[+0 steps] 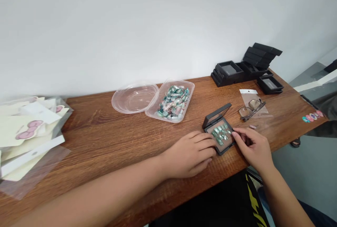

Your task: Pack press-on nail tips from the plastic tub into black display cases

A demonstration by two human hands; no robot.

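Observation:
A small black case lies open on the wooden table, its hinged lid raised at the back. Inside, several shiny green press-on nails rest in rows on a pale base. My left hand lies against the case's left side, its bent fingers gripping the edge and covering part of it. At the opposite edge my right hand is closed, thumb and index finger at the case's right rim, the other fingers curled beneath. A small pinkish piece lies just beyond that hand.
A clear tub of mixed nails stands behind, beside a round clear lid. Glasses lie on a clear bag. Black boxes are stacked at the back right; packaged cards pile up left. A wall borders the table.

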